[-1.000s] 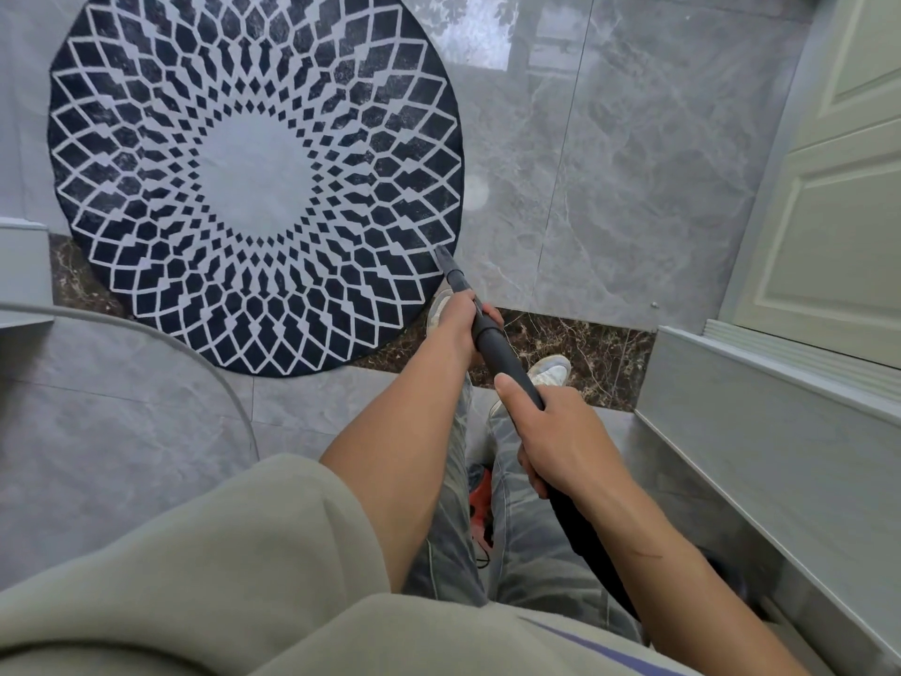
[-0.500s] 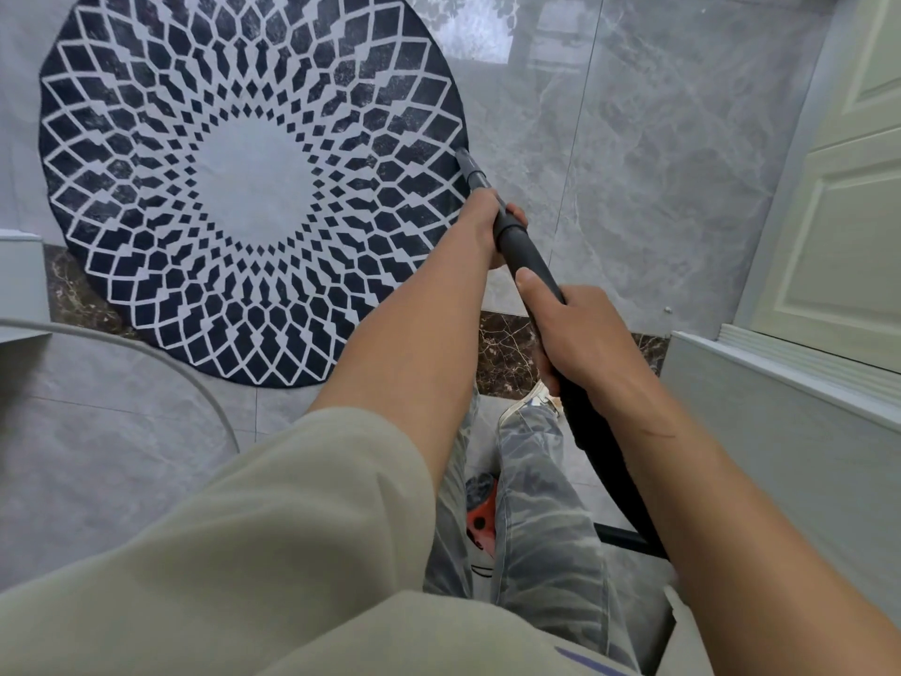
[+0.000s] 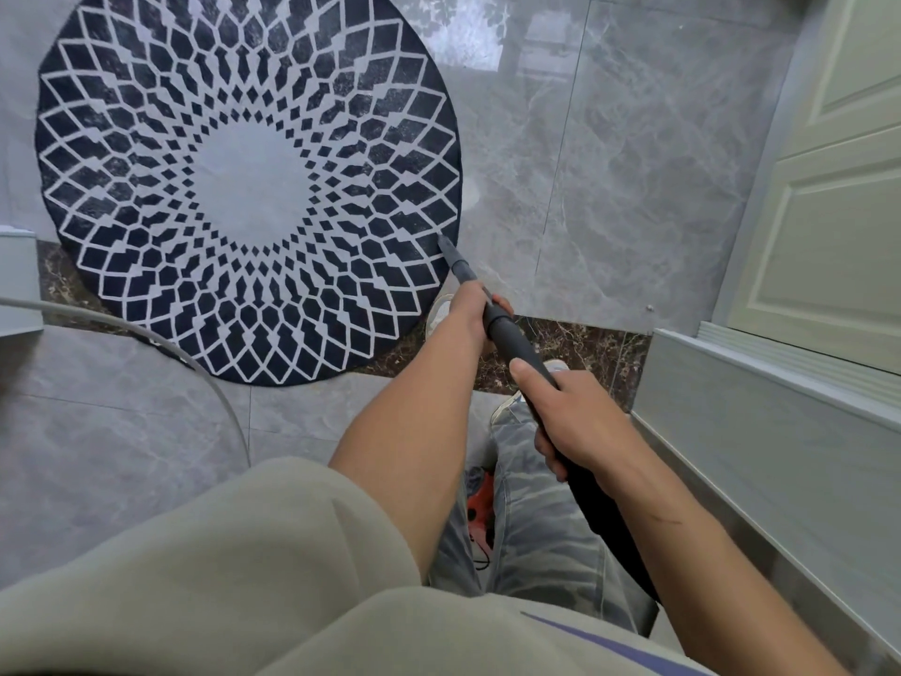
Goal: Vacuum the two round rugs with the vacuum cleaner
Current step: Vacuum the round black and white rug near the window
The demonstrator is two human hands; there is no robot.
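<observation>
Hands clasp vacuum wand (image 3: 512, 334), left hand (image 3: 469, 315) ahead of right hand (image 3: 577, 426); nozzle (image 3: 453, 258) seemingly working rug (image 3: 248, 187) right edge; next, sweep inward.

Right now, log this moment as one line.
left hand grips vacuum wand in front | right hand grips it behind | nozzle tip at right edge of round rug
</observation>
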